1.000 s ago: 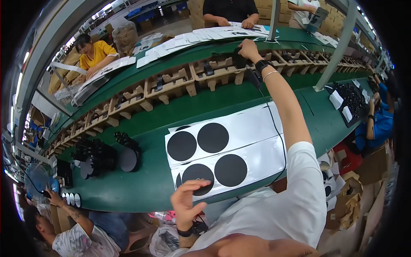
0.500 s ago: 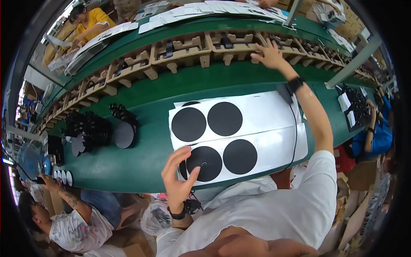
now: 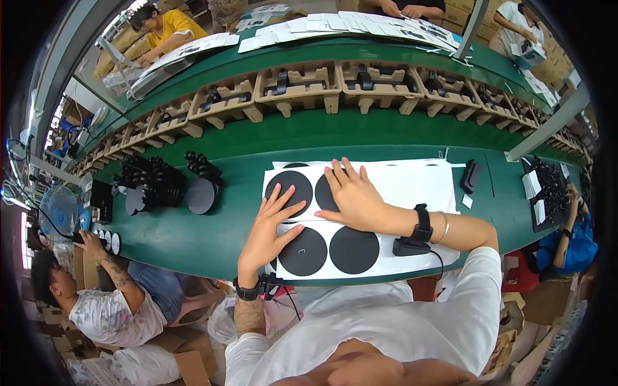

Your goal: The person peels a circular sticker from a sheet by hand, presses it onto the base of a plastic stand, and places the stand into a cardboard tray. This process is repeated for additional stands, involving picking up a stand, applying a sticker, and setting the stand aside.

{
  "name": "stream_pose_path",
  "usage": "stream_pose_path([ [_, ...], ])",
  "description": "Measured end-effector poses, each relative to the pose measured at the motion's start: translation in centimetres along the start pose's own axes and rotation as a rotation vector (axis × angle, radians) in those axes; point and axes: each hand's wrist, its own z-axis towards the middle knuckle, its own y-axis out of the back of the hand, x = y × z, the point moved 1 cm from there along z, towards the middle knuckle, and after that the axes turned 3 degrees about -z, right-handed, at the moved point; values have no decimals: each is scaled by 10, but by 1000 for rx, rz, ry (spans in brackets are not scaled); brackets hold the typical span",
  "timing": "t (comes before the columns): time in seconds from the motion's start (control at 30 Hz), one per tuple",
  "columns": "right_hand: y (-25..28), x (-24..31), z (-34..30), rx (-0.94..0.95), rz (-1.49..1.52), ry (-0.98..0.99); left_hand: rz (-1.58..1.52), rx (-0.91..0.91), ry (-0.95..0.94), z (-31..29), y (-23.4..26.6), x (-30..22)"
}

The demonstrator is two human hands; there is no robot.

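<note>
White sheets (image 3: 412, 183) lie stacked in front of me, bearing large black round discs, which look like stickers or pads. My left hand (image 3: 265, 233) rests on the left part of the sheets, fingers spread over the upper left disc (image 3: 281, 182) and thumb by the lower left disc (image 3: 302, 256). Flat on the upper right disc (image 3: 323, 188), my right hand (image 3: 355, 201) hides much of it, its fingers apart. The lower right disc (image 3: 354, 252) is uncovered. Neither hand grips anything. Beneath my right wrist hangs a small black cabled box (image 3: 412, 247).
Beyond, a row of brown moulded trays (image 3: 297, 100) holds black parts. Black parts with round bases (image 3: 202, 197) stand in clusters at left. A black oblong piece (image 3: 471, 176) lies right of the sheets. Co-workers sit at left, right and across; a metal post (image 3: 547, 132) rises at right.
My right hand has come back from the trays down onto the sheets. My left hand has shifted up and now lies spread on them. The black oblong piece at right is now visible.
</note>
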Motion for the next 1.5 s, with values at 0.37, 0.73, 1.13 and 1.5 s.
stream_pose_path([
  [0.37, 4, 14, 10, 63, 3, -47, -14, -29, 13, -7, 2, 0],
  [0.73, 19, -26, 2, -156, 145, 726, -1, -38, -50, -13, 2, -2],
  [1.13, 63, -99, -151, -759, 266, 56, 383, -774, 188, -23, 80, 129],
  [1.5, 61, -71, -183, -878, 491, -168, 358, -593, 527, -33, 105, 187],
])
